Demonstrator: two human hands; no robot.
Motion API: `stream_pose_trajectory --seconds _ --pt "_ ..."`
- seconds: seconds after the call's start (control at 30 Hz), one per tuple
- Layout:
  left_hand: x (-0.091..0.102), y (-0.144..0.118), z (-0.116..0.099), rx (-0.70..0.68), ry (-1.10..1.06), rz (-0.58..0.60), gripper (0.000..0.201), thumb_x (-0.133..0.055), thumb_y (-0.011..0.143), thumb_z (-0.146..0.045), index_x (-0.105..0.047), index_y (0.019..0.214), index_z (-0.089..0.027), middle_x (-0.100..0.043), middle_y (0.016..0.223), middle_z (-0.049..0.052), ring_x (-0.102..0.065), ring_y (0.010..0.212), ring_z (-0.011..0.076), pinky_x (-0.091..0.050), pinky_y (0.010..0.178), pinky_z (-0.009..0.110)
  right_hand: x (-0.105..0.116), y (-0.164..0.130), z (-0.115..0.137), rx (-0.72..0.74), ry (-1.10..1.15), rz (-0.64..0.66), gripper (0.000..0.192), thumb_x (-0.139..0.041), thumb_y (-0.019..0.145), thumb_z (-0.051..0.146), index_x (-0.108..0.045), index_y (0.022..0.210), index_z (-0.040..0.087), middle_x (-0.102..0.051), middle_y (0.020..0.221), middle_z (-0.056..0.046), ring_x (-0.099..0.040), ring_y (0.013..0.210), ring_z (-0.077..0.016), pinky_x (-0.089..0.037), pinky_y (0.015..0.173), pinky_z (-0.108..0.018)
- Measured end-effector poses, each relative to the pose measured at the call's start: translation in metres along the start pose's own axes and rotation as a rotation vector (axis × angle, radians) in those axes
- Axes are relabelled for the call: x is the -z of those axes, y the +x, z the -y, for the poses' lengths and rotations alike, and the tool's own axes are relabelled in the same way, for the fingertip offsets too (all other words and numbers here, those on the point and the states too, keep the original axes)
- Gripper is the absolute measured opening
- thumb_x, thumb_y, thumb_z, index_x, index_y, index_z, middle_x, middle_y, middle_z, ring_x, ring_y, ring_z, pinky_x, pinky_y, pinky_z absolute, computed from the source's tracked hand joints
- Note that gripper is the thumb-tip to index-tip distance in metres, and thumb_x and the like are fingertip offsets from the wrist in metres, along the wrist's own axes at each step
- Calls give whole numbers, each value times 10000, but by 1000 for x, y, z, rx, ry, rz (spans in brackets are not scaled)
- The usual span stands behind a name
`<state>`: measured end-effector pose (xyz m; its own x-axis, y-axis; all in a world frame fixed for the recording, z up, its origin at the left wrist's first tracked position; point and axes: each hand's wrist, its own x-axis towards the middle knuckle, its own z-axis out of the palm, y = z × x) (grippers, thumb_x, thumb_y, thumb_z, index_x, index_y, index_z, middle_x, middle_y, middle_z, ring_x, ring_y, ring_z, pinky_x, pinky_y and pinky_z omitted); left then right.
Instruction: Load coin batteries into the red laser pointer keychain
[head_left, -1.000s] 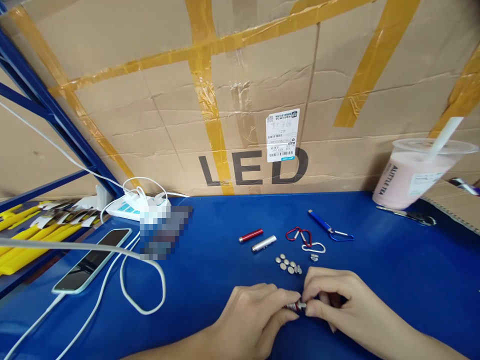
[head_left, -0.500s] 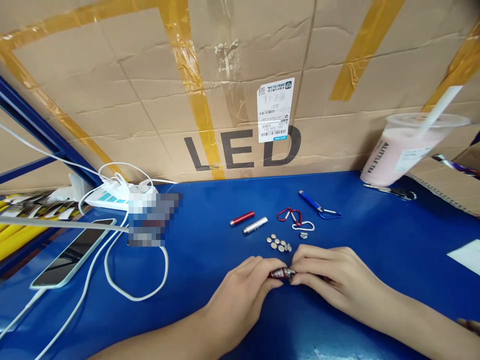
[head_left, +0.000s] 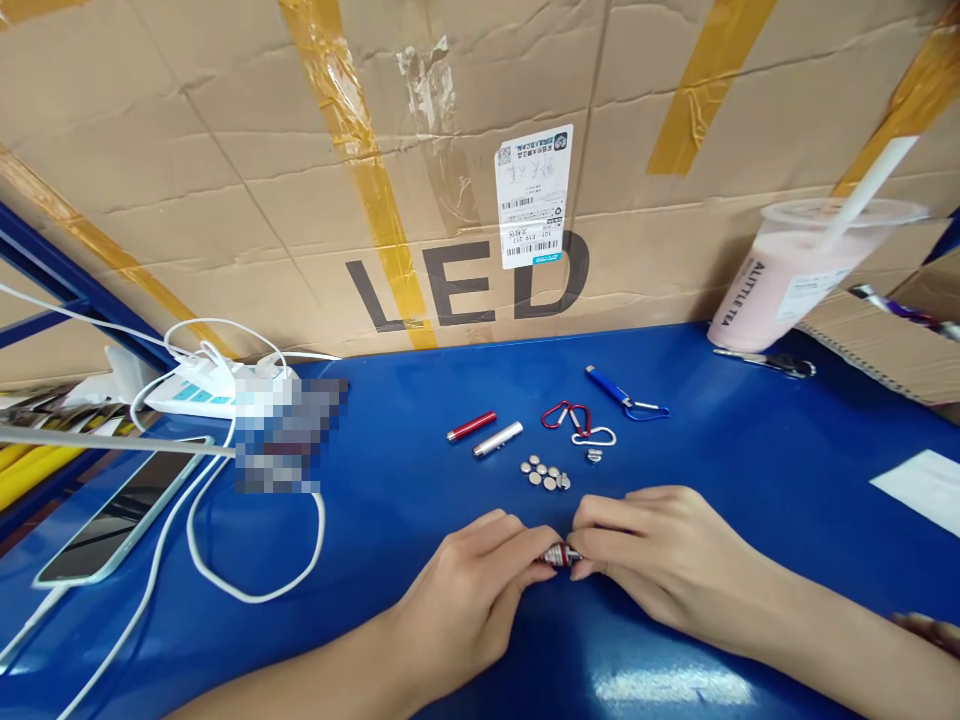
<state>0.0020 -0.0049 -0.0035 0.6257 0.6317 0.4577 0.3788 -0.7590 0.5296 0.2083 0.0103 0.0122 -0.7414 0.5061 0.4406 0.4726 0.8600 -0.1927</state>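
Between the 2 hands, low on the blue table (head_left: 750,470), sits a small red tube (head_left: 559,555), pinched from both ends. Its long axis runs left to right, roughly level with the table's near edge. The left hand (head_left: 469,590) closes thumb and fingers on its left end; the right hand (head_left: 660,555) closes fingertips on its right end, so neither hand is nearer: both touch it. Only a short red and silver stretch shows between the fingertips; the rest is hidden. Just beyond the hands lies a cluster of button cells (head_left: 545,473), and farther back a red barrel (head_left: 472,426), a silver barrel (head_left: 498,439), 2 carabiner clips (head_left: 577,422) and a blue keychain light (head_left: 619,393). A pink drink cup (head_left: 795,285) stands well apart at the right.
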Motion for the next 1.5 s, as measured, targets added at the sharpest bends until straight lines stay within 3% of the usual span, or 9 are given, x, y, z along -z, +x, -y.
stream_pose_trajectory --seconds 0.07,0.17,0.3,0.43,0.73,0.9,1.1,1.3,1.5 --pt "-1 -2 2 -49 5 -42 214 -383 957 -108 -569 1063 -118 -647 804 69 -508 639 139 -436 594 240 -2 0 4 -91 147 7 390 -335 966 205 -616 696 198 -595 634 11 -513 466 -80 -346 459 -229" --pt "-2 -4 4 -109 50 -110 270 -433 912 -27 -550 1132 -130 -668 859 66 -510 631 128 -432 599 246 -3 2 13 -391 530 70 335 -423 913 222 -591 624 190 -579 609 12 -542 492 -83 -385 462 -195" --pt "-1 -4 5 -137 75 -124 320 -458 878 12 -556 1148 -128 -679 861 64 -514 627 124 -430 577 242 -5 4 20 -782 995 279 380 -466 881 398 -529 583 171 -526 559 27 -403 331 -42 -305 329 -169" --pt "0 -2 5 -131 115 -64 371 -380 901 16 -549 1190 -143 -684 882 65 -572 675 122 -455 632 248 -8 3 18 -883 1080 301 384 -513 844 456 -535 599 162 -515 532 32 -390 345 -37 -299 348 -156" --pt "0 2 3 -1 0 -72 254 -416 940 -74 -573 1126 -146 -701 871 55 -650 746 130 -467 681 242 -11 5 16 -829 1006 248 403 -486 867 469 -572 613 168 -543 539 20 -441 388 -61 -328 372 -173" --pt "0 3 2 77 -78 -100 230 -445 927 -82 -589 1090 -158 -667 799 38 -577 655 123 -448 632 232 -10 2 8 -604 580 12 318 -588 839 403 -636 607 192 -576 558 19 -493 443 -72 -375 408 -178" --pt "2 4 2 149 -105 -110 218 -456 921 -79 -596 1062 -168 -642 777 27 -525 638 125 -429 613 225 -6 -4 0 -359 269 -237 152 -680 792 365 -693 867 233 -659 733 16 -549 461 -58 -440 442 -176" --pt "2 4 0 164 -121 -98 213 -452 927 -98 -604 1057 -171 -639 765 32 -532 640 134 -430 602 228 0 -1 0 -205 137 -275 134 -593 871 290 -708 831 233 -695 716 21 -628 548 -76 -463 478 -175" --pt "2 2 1 135 -136 -71 222 -448 921 -77 -591 1060 -174 -635 775 20 -527 642 124 -434 626 222 0 -2 0 -198 202 -263 189 -544 898 239 -710 806 246 -700 719 20 -626 535 -76 -451 469 -177"
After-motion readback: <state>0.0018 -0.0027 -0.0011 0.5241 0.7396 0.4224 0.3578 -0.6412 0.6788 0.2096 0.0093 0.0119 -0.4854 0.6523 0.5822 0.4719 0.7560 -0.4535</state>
